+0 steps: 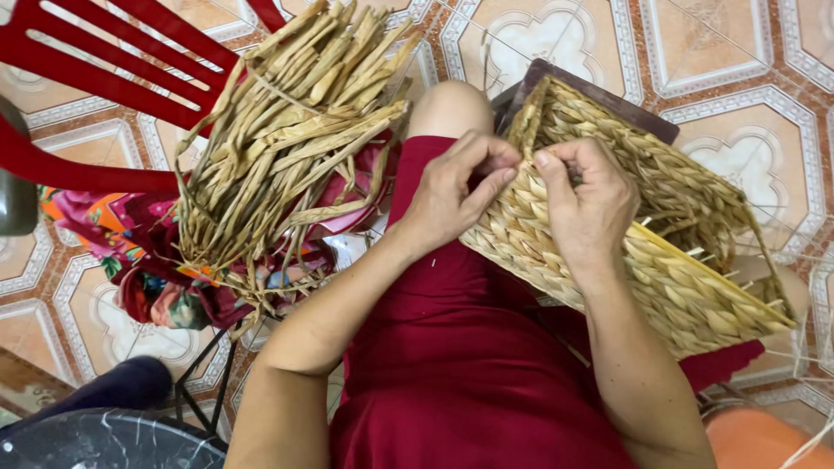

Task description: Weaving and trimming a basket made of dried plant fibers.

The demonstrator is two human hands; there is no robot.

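Dry straw-coloured fibre, plaited in thick ropy rows, makes up the woven basket lying tilted across your lap, and your left hand and right hand each close their grip on its upper edge, pinching strands there. Keep thumbs tight against the plait so each flat, papery strand beds snugly; spares wait in the bundle of dried strips near your left, over a floral cloth on the red plastic chair.
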